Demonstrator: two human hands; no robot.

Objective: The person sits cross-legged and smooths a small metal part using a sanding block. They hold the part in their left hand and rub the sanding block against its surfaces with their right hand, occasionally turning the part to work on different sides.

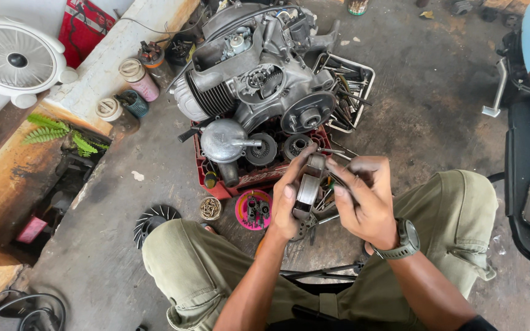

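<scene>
Grey metal part [307, 190] clamped in my left hand [289, 205], right hand [363, 199] pinching its top edge, lower half hidden behind fingers [288, 191].

A repair workshop is showing itself here: a bare motor engine [259, 73] is sitting on a red crate [240, 178] in the middle of the stained concrete floor [124, 208], a metal tray of tools [348, 92] is lying beside it, and spray cans [139, 78] are lining the ledge (a white fan [13, 58] is resting at the floor's left edge).
</scene>
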